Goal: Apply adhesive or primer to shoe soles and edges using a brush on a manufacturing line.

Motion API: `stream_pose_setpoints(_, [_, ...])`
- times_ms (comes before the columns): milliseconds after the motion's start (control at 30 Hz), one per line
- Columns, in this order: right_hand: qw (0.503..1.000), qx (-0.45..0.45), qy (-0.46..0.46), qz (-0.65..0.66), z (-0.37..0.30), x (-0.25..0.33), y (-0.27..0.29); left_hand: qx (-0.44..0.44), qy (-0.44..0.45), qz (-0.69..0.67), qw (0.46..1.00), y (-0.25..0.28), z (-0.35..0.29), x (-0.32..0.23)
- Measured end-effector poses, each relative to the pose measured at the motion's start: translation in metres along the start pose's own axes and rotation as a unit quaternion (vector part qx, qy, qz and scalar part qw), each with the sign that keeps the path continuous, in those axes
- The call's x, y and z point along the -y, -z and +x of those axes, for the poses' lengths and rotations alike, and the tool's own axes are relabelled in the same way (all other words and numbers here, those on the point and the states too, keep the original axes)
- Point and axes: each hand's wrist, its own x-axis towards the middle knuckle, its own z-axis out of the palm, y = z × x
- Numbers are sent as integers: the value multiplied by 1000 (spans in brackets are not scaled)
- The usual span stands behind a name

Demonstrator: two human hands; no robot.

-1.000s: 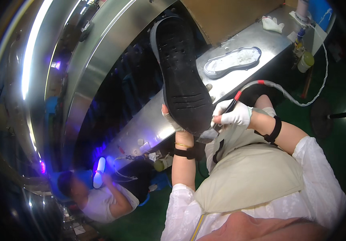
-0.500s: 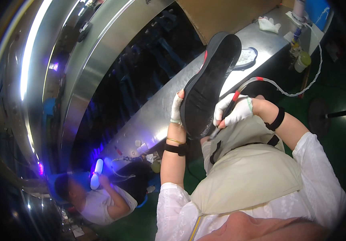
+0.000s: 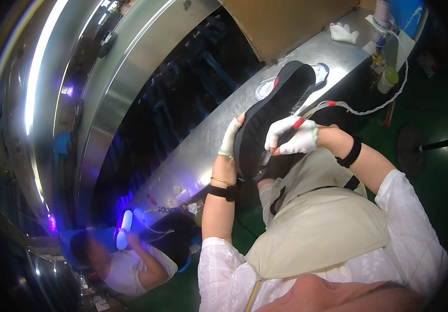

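Note:
A long black shoe sole (image 3: 269,117) with a red patch on its edge tilts in front of me, above the metal bench. My left hand (image 3: 230,136), in a white glove with bare fingertips, grips its left edge near the lower end; most of the fingers are behind the sole. In my right hand (image 3: 295,141), gloved the same way, a hose-fed brush (image 3: 298,123) with a red band is pinched. Its pale tip touches or nearly touches the lower right part of the sole, where a wet-looking shine shows. Beyond the sole's upper end, a pale-lined sole (image 3: 321,73) lies partly hidden.
The metal bench (image 3: 203,125) runs diagonally, with a white glove (image 3: 344,33) at its far end. A white hose (image 3: 385,111) loops to bottles and fittings (image 3: 380,57) at the right. A co-worker (image 3: 130,260) at lower left holds a glowing sole (image 3: 124,229). A cardboard panel (image 3: 297,23) stands behind.
The black sole has tipped and come lower, uncovering a pale rounded thing behind it. My right hand and the brush have shifted slightly left and up along its lower part.

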Motion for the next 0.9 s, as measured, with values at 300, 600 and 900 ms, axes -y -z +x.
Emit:
stream_pose_setpoints(300, [999,-1,32,30,3,-4,18,-57,-14,87,995,-17,-3,-3])
stream_pose_setpoints(600, [997,0,50,-51,1,3,32,-70,23,14,997,-20,-5,-4])
stream_pose_setpoints(900, [998,-35,30,-53,-3,15,59,-4,67,5,998,-29,-24,-4])
